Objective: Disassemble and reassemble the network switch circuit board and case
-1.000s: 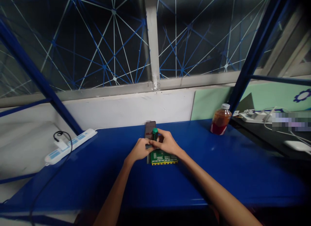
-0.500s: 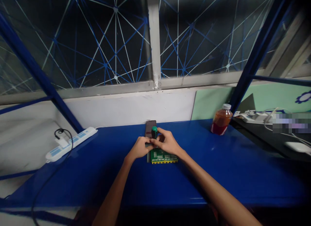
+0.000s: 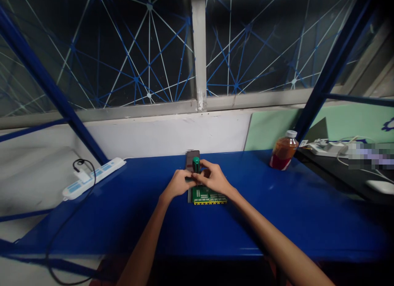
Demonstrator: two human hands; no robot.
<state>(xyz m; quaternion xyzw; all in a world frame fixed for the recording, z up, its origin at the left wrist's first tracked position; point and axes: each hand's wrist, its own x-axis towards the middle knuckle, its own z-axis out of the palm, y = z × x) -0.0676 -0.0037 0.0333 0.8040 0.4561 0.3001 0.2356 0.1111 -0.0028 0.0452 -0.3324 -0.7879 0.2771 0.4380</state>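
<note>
A screwdriver [image 3: 196, 164] with a green and black handle stands upright over a green circuit board [image 3: 209, 194] that has a yellow strip along its near edge. My right hand [image 3: 214, 177] is closed on the screwdriver, its fingers bent around the lower handle. From the other side, the fingers of my left hand [image 3: 180, 182] are pinched together just below the handle; whether they grip the shaft or something small is hidden. Both hands cover the far part of the board. Right behind them a dark phone-like slab [image 3: 193, 155] lies on the blue table [image 3: 147, 220].
At the left edge of the table lies a white power strip [image 3: 101, 171] with a black cable [image 3: 69, 216] plugged in. A bottle of reddish-brown drink [image 3: 283, 151] stands at the back right. Beyond it are cords and a white adapter [image 3: 380, 186] on a black surface.
The whole view has shifted slightly, so things appear a little further right and higher. Both hands keep nearly the same pose around the upright screwdriver.
</note>
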